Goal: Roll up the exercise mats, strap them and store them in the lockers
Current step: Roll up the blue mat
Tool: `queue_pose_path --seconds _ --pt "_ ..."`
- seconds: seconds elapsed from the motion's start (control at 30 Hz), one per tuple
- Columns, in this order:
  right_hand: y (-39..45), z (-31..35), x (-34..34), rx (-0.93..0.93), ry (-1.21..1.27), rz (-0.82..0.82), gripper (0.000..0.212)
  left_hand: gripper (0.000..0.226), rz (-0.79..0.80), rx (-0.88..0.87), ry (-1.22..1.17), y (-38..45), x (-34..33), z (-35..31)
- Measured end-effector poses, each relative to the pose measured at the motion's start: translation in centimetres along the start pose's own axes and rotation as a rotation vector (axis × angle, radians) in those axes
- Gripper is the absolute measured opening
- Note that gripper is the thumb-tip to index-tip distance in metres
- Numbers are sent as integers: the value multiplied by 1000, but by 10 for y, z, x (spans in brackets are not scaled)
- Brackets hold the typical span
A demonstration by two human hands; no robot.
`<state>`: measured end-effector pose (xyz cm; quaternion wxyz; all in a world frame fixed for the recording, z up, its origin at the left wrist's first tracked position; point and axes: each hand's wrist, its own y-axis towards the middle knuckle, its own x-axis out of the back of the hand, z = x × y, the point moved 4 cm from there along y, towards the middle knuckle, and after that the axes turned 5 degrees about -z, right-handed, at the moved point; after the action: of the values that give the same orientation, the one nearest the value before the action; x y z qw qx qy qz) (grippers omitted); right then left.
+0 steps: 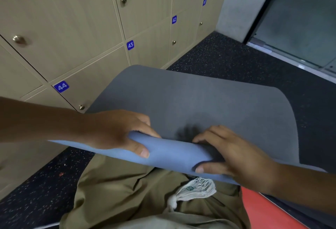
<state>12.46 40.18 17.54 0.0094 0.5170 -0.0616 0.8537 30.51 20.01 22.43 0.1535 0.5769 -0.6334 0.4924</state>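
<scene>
I have both hands on the near end of the flat blue-grey foam exercise mat [209,101], which lies across my lap and runs out away from the grip over the dark speckled rubber floor [227,54]. My left hand [116,130] curls round the first turn of the roll, thumb beneath and fingers over the top; my right hand [234,154] grasps the same turn further along, thumb under the lighter blue underside. Only one loose fold is made, so I judge the rolling has barely begun.

To do it well, I would keep the two hands level so the edges of the roll stay square, tuck the first turn tight before pushing forward, and press evenly outward from the grip. A slack core here would likely make the roll fat and awkward to strap.

Beyond the mat's far end stand the beige wooden lockers [87,28] with round knobs, all doors closed. A white mesh bag [196,188] lies below my right hand.
</scene>
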Motion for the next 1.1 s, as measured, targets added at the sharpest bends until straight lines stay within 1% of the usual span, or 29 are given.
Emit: queue_pose_path --seconds 0.07,0.1,0.13,0.17,0.23,0.27,0.3,0.33,0.4,0.43,0.5,0.6,0.7,0.8,0.87,0.97,1.03,1.1 --pt "-7 5 -1 65 -85 -87 72 32 28 5 42 15 -5 1" --pt "-10 5 -4 83 -108 -121 78 35 56 16 64 18 -6 -2" --pt "-11 3 -7 88 -107 -146 81 37 48 8 67 24 -8 -3" --pt "-11 0 -9 86 -87 -166 81 39 32 8 51 28 -7 -4" --pt "-8 -7 -9 80 -25 -174 79 54 2 -4 29 31 -9 0" --pt "-7 -9 -8 75 -1 -163 77 58 22 -2 44 31 -10 3" --pt "-4 -11 -6 69 21 -151 76 56 37 -4 60 31 -12 5" --pt "-2 -14 -6 62 48 -134 76 50 1 -24 42 31 -11 8" --pt "6 -20 -4 51 120 -96 75 36 -139 -100 -1 28 -10 13" --pt "10 -23 -4 46 170 -74 74 34 -221 -142 16 25 -11 13" --pt "21 -29 0 17 293 -3 68 43 -315 -187 91 21 -18 13" --pt "37 -35 8 -36 432 149 54 61 -361 -183 128 23 -25 9" --pt "46 -42 12 -48 464 243 49 70 -341 -133 125 32 -24 17" --pt "51 -50 10 -40 391 256 48 70 -300 -105 25 41 -20 22" --pt "50 -54 11 -15 321 160 47 62 -247 -63 -64 49 -16 25" --pt "42 -53 19 32 190 -74 52 50 -153 -15 -146 67 -8 30" --pt "35 -47 23 47 56 -156 51 44 -92 5 -206 78 -4 35" --pt "29 -41 21 77 -77 -192 55 42 -48 20 -256 89 -2 42"
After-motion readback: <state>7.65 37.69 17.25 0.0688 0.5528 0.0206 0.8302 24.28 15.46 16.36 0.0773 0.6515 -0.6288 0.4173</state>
